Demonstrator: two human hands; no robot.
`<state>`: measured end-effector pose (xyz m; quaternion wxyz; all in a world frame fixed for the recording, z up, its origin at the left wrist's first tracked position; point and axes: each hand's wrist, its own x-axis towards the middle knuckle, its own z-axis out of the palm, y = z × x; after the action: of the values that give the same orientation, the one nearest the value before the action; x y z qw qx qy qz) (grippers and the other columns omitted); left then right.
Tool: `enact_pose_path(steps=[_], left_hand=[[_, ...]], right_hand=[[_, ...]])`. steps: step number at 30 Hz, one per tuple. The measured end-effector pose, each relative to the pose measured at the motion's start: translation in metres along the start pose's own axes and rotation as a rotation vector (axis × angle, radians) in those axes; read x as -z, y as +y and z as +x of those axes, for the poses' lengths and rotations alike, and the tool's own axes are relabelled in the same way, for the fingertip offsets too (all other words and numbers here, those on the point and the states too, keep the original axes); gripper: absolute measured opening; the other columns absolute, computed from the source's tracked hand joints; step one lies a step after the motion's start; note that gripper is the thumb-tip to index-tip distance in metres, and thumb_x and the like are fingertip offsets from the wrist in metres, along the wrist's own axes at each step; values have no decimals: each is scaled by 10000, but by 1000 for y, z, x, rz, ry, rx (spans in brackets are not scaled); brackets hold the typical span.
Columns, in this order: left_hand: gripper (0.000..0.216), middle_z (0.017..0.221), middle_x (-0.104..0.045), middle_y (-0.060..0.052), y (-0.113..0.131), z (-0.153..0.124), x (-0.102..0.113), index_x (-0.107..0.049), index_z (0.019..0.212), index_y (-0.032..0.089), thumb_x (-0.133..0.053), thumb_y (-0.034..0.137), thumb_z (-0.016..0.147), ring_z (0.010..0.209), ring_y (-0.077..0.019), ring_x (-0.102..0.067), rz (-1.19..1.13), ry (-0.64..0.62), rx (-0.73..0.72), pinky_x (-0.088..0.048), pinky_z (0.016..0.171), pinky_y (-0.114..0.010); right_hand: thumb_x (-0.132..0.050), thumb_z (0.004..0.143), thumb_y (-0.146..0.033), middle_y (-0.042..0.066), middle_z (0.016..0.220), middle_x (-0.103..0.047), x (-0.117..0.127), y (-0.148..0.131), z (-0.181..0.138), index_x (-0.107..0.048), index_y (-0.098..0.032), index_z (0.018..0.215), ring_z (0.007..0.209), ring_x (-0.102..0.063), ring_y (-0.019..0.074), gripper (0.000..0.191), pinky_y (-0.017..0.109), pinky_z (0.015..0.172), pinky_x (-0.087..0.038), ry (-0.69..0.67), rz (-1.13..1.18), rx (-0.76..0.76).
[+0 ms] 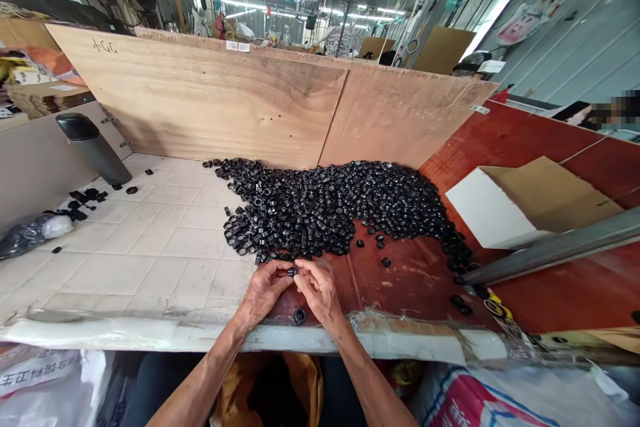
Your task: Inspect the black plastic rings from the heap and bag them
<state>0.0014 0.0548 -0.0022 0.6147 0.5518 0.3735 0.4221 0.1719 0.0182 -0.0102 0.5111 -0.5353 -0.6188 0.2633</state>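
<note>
My left hand (pixel 263 292) and my right hand (pixel 319 291) meet over the near edge of the worktable, fingertips pinched together on one small black plastic ring (pixel 291 272). A second loose black ring (pixel 299 315) lies on the table just below my hands. Directly beyond them spreads a large heap of black plastic rings (pixel 330 207), reaching from the table's middle to the right.
Plywood boards (pixel 210 97) wall the back of the table. A black cylinder (pixel 93 145) and a few black parts lie at the left, a cardboard box (pixel 530 203) and a metal bar (pixel 555 250) at the right. An orange-lined bag (pixel 273 387) hangs open under the table edge.
</note>
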Motion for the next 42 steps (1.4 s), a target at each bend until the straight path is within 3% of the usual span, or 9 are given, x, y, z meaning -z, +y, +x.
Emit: enact_pose_path(steps=[5, 11, 15, 21, 25, 31, 34, 38, 42], left_hand=[[313, 927, -782, -27, -4, 1, 1, -743, 1071, 199, -798, 373, 817, 880, -210, -737, 3, 23, 9, -591, 847, -336], [319, 819, -753, 0, -5, 1, 0, -739, 1053, 196, -801, 391, 808, 784, -192, -717, 15, 44, 29, -572, 772, -311], [331, 863, -782, -20, -3, 1, 0, -731, 1055, 191, -800, 404, 811, 818, -204, -735, -11, 26, 42, -574, 805, -324], [292, 862, -784, -13, -4, -1, 2, -737, 1079, 200, -764, 373, 846, 810, -200, -733, 23, 14, 41, -573, 793, -321], [261, 939, -797, -25, -4, -5, 2, -759, 1082, 213, -760, 343, 856, 872, -207, -740, 98, -52, 3, -574, 824, -324], [296, 796, -785, -13, -6, -4, 3, -729, 1057, 198, -759, 388, 832, 778, -211, -752, -44, -18, 107, -598, 787, -340], [250, 881, -794, -26, -6, -4, 5, -747, 1051, 212, -731, 368, 856, 837, -218, -747, 103, 11, 5, -595, 834, -355], [178, 1050, -792, -39, -2, -6, 8, -774, 1032, 245, -705, 298, 877, 1009, -236, -723, 371, 84, -194, -552, 971, -380], [199, 1005, -786, -36, 6, -13, 8, -778, 1050, 241, -698, 273, 871, 930, -228, -718, 387, 52, -176, -549, 883, -354]], right_hand=[[-543, 1033, -406, 0, 591, -620, 0, -2, 1, -719, -208, 799, 526, -590, 151, 353, 249, 555, -481, 19, -80, -14], [-591, 998, -401, -13, 581, -573, 3, -13, 3, -605, -217, 652, 546, -529, 143, 392, 263, 581, -442, 47, -155, 50], [-662, 932, -366, -4, 702, -650, 5, -17, 3, -698, -208, 860, 596, -584, 151, 177, 254, 574, -458, -12, -83, 26], [-646, 922, -299, 31, 855, -720, 4, -11, 3, -722, -214, 1011, 707, -675, 180, 145, 275, 671, -537, -18, -15, 46], [-569, 1001, -332, -24, 639, -610, 3, -8, 2, -655, -226, 835, 524, -577, 141, 214, 245, 547, -482, -32, 20, -61], [-609, 932, -253, 38, 896, -713, 3, -9, 0, -693, -219, 1017, 747, -698, 180, 124, 262, 662, -555, -72, 25, 4], [-581, 944, -236, 6, 771, -685, 1, -7, -2, -666, -216, 999, 633, -664, 165, 104, 251, 599, -529, -100, -1, -29], [-580, 943, -239, 14, 791, -711, 0, -6, -3, -666, -218, 981, 635, -651, 166, 96, 249, 577, -502, -94, -47, -21], [-591, 953, -286, -13, 719, -669, 2, -5, -1, -676, -218, 941, 614, -616, 161, 109, 239, 554, -459, -152, -5, -67]])
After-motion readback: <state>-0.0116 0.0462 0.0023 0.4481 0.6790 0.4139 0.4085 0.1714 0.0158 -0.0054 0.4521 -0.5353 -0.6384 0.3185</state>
